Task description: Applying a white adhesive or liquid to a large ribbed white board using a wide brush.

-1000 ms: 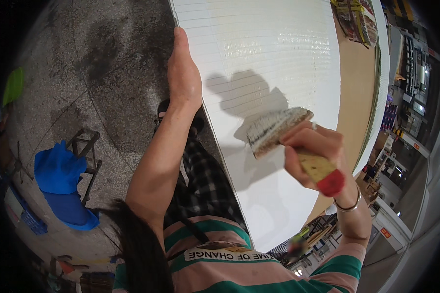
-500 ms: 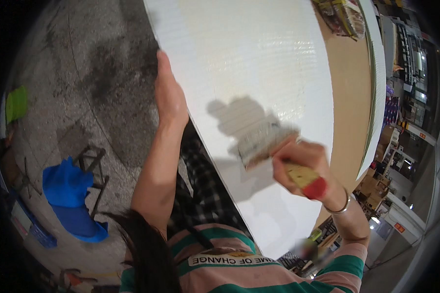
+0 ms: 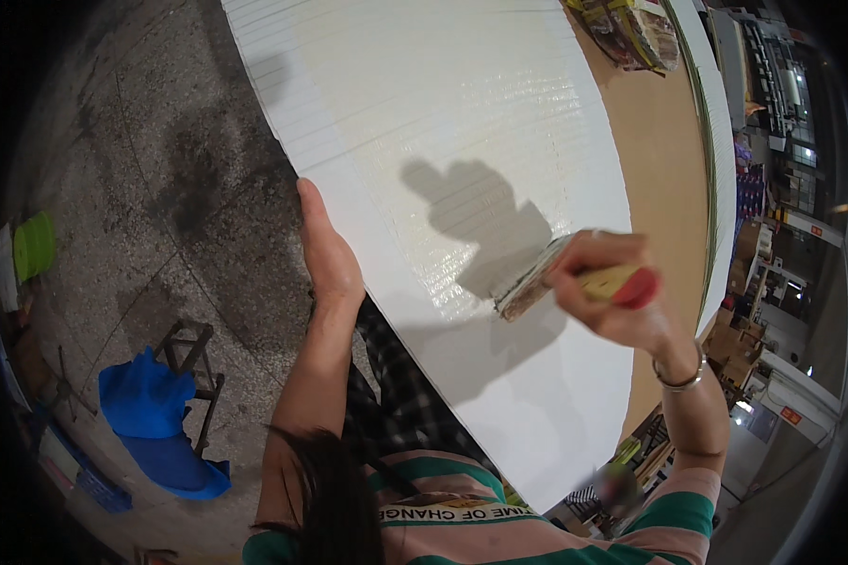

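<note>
My right hand (image 3: 608, 287) is closed round the yellow and red handle of a wide flat paintbrush (image 3: 530, 282). The brush is tilted, its bristles at the surface of a large white sheet (image 3: 499, 443). A glossy, wet, faintly yellowish coat (image 3: 377, 122) covers much of the sheet's far and middle part; the near end looks dry and matt. At the sheet's left edge lies my left hand (image 3: 332, 254), one digit stretched along the outside of the edge. Its other fingers are hidden, so its grip does not show.
A brown board (image 3: 669, 179) lies beyond the sheet's right edge, with a plastic-wrapped bundle (image 3: 631, 33) on it. Down on the grey floor (image 3: 188, 169) to the left stands a stool draped with blue cloth (image 3: 155, 414). Farther left is a green round object (image 3: 34, 243).
The brush has moved right with my right hand and turned more upright. Wet gloss reaches nearer to me on the sheet. My left hand sits nearer along the edge, and the whole view has shifted.
</note>
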Tool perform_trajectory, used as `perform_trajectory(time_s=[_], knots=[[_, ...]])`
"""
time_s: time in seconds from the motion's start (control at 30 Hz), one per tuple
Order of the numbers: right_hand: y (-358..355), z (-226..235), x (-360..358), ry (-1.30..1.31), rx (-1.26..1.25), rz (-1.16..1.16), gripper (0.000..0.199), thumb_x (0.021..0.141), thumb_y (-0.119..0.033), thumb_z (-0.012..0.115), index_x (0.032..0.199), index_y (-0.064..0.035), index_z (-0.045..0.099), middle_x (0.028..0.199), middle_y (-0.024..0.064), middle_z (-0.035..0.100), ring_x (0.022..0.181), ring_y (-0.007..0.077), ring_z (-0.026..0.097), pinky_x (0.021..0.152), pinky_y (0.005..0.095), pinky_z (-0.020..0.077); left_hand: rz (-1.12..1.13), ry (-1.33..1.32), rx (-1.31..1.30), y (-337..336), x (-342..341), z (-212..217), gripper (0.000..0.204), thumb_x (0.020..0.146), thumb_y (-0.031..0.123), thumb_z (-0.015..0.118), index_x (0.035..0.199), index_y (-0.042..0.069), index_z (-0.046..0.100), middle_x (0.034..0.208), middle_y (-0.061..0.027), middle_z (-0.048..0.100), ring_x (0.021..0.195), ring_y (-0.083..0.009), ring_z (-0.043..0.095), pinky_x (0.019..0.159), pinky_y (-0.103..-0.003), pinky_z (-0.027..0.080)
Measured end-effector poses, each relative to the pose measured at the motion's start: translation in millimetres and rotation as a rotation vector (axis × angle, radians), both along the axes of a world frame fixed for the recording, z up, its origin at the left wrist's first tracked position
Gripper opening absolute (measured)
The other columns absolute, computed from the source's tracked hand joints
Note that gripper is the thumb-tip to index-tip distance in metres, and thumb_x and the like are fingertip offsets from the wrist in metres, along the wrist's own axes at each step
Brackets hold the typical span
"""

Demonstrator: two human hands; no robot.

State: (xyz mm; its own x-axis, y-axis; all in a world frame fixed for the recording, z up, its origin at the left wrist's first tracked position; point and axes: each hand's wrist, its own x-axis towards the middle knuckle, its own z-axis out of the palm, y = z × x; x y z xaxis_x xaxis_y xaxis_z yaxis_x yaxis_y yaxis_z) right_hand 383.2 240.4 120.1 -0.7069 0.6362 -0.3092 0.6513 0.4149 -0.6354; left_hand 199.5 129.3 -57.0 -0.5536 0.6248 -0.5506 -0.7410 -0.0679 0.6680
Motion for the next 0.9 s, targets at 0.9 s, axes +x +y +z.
perform_trajectory(time_s=[0.9], knots=[[57.8, -6.2, -56.9, -0.148, 0.031, -0.060, 0.017, 0.077, -0.015, 0.068, 0.071, -0.0001, 0.063, 0.063, 0.0093, 0.061, 0.059, 0.0128, 0.057, 0.055, 0.0273, 0.0452, -0.074, -0.090, -0.044, -14.6, 13.8, -10.2, 0.067, 0.101, 0.051, 0.029, 0.143, -0.001, 0.028, 0.145, -0.0108, 0.035, 0.131, -0.0236, 0.036, 0.110, -0.034, 0.025]])
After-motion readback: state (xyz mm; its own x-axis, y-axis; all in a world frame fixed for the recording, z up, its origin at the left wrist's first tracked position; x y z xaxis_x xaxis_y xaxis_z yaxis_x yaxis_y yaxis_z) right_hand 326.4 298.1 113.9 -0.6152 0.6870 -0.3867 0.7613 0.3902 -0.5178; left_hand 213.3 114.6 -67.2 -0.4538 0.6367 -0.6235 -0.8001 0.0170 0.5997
